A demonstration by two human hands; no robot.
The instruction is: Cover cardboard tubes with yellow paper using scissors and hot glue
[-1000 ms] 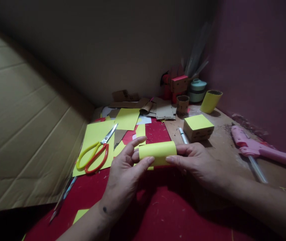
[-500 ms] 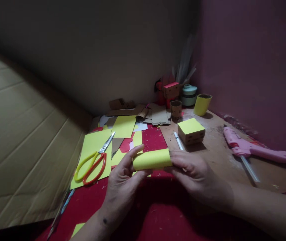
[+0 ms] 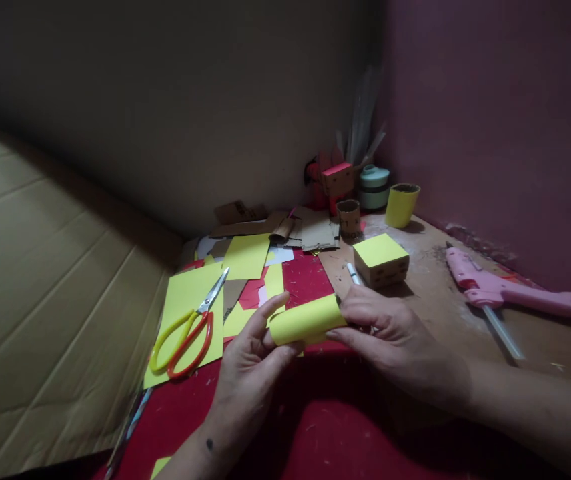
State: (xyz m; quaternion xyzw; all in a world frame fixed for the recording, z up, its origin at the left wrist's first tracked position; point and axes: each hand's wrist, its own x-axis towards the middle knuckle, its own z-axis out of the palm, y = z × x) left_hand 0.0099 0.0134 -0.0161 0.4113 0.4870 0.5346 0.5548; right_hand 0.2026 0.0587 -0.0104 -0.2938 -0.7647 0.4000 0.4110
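Observation:
A yellow paper-covered tube (image 3: 306,321) is held between both hands above the red cloth, its right end tilted a little up. My left hand (image 3: 250,367) grips the tube's left end, thumb below and fingers behind and at the opening. The fingers and thumb of my right hand (image 3: 390,337) pinch its right end. Left of the hands, scissors (image 3: 190,333) with yellow and red handles lie on a yellow sheet (image 3: 175,300). A cardboard box with a yellow top (image 3: 380,251) stands beyond my right hand, beside a white pen (image 3: 353,274).
A pink glue gun (image 3: 510,287) lies at the right. Toward the back stand a yellow tube (image 3: 402,207), a small cardboard tube (image 3: 348,219), a teal container (image 3: 373,188) and a red-topped box (image 3: 337,179). Cardboard scraps (image 3: 315,229) lie near the wall; a large cardboard panel (image 3: 45,287) leans at left.
The yellow tube has tilted slightly more, its left end lower. My right thumb has shifted onto the tube's near side. The camera view has moved slightly.

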